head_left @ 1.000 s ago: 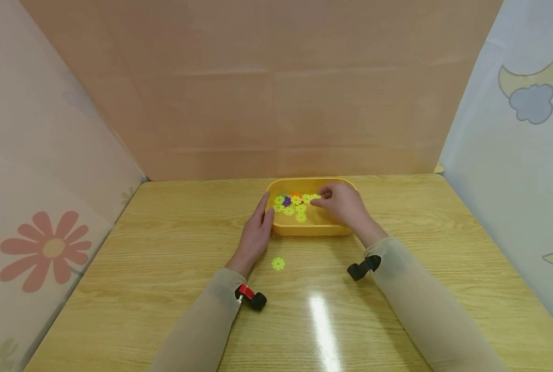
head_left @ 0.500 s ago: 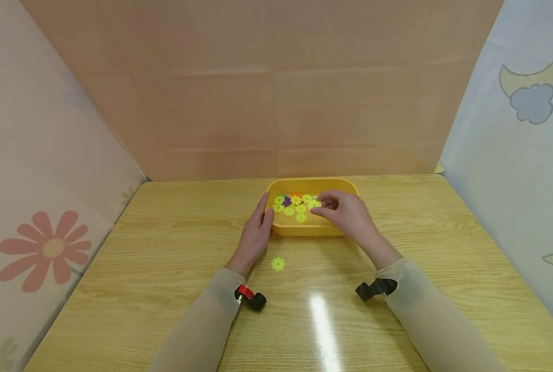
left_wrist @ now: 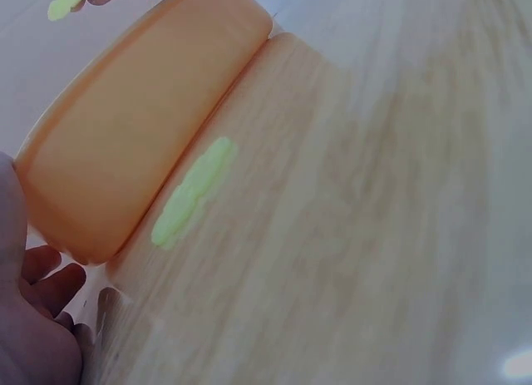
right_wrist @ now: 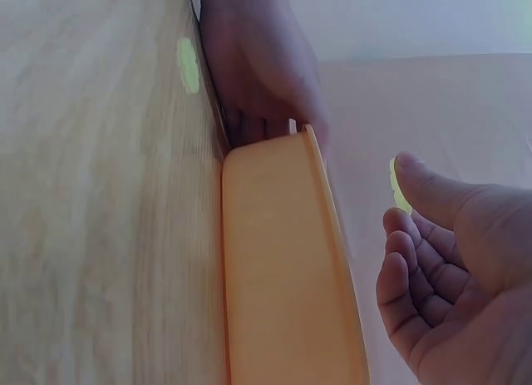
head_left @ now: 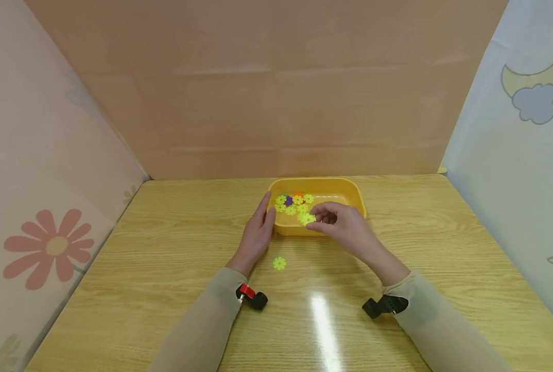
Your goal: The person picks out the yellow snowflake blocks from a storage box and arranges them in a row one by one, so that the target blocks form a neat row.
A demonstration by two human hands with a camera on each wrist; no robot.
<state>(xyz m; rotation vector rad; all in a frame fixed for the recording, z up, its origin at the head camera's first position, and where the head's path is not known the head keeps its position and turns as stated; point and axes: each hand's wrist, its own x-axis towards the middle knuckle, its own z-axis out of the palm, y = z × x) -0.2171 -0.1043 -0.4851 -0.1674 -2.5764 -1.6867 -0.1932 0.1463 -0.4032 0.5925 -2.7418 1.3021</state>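
Observation:
In the head view, a yellow plastic bin point(head_left: 320, 230) stands on the table. My left hand point(head_left: 256, 232) holds its left end, thumb at the rim and fingers against the outer wall; in the right wrist view this left hand point(right_wrist: 262, 77) shows at the bin's end. My right hand point(head_left: 348, 230) pinches a yellow-green snowflake disc point(head_left: 309, 219) between thumb and fingertips, above the bin's front part. The right wrist view shows that disc point(right_wrist: 400, 187) edge-on, above the rim. Several more yellow-green discs point(head_left: 290, 210) and a purple disc point(head_left: 288, 201) lie in the bin's left half.
One yellow-green disc point(head_left: 279, 263) lies flat on the wooden table point(head_left: 188, 222) in front of the bin. An orange-red piece point(head_left: 299, 196) is partly covered inside the bin. A brown backdrop point(head_left: 271, 103) rises behind the table, with patterned sheets at both sides.
My right hand has drawn back toward the front and slightly left, lifting a yellow-green disc from inside the bin. The left hand has stayed at the bin's left end.

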